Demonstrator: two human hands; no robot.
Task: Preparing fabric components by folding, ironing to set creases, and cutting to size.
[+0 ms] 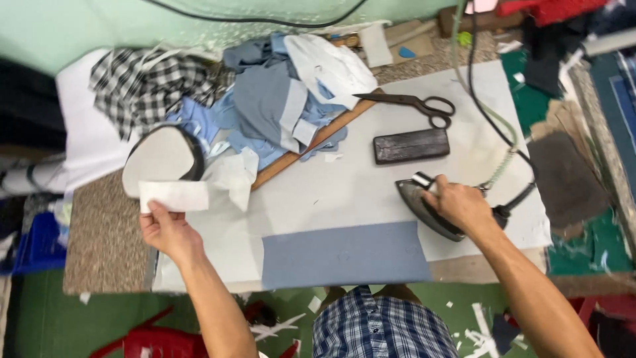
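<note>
My left hand (167,229) holds a white rectangular strip of fabric or interfacing (173,196) by its lower edge, above the left part of the white ironing pad (358,192). My right hand (460,204) grips the handle of a black flat iron (424,209) resting on the pad at the right. A blue-grey rectangle of cloth (344,255) lies flat along the pad's near edge between my two hands.
Black scissors (414,104) and a dark wooden block (411,146) lie at the back of the pad. A heap of blue, white and checked cloth (265,99) with a wooden ruler (318,142) fills the back left. The iron's cord (493,122) runs back right. A red plastic stool (156,341) stands below.
</note>
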